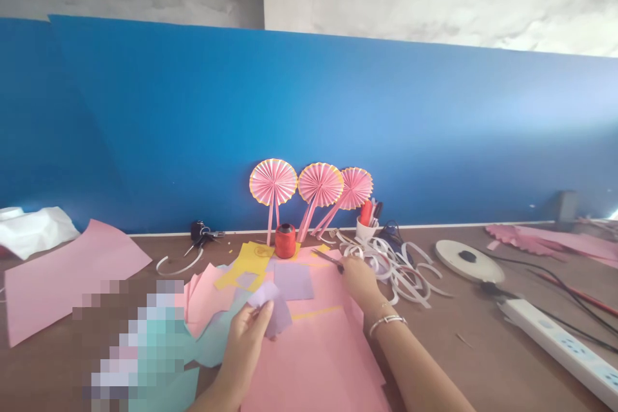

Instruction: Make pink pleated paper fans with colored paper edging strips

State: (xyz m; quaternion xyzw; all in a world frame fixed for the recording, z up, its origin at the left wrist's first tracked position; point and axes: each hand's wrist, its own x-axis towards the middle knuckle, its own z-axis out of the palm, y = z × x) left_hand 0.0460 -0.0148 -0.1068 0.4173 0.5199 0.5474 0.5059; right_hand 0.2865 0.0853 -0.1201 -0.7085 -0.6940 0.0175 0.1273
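My left hand [246, 339] pinches a small piece of purple paper [277, 317] between thumb and fingers, just above a large pink sheet [313, 360]. My right hand [360, 283], a silver bangle at its wrist, is closed round the dark handles of a pair of scissors [329, 259], whose blades point left. A purple paper square [293, 281] lies flat between my hands. Yellow paper [251, 262], with a cut-out in it, is spread behind my left hand. Folded pink paper [207, 296] and teal paper [219, 338] lie to its left.
Three pink pleated paper fans [273, 181] lean against the blue panel [193, 109]. In front are a red spool-like object [285, 241], a white pen cup [365, 230] and curled white strips [400, 270]. Keys [205, 234] lie left; a power strip [560, 341] and round cream plate [468, 261] right.
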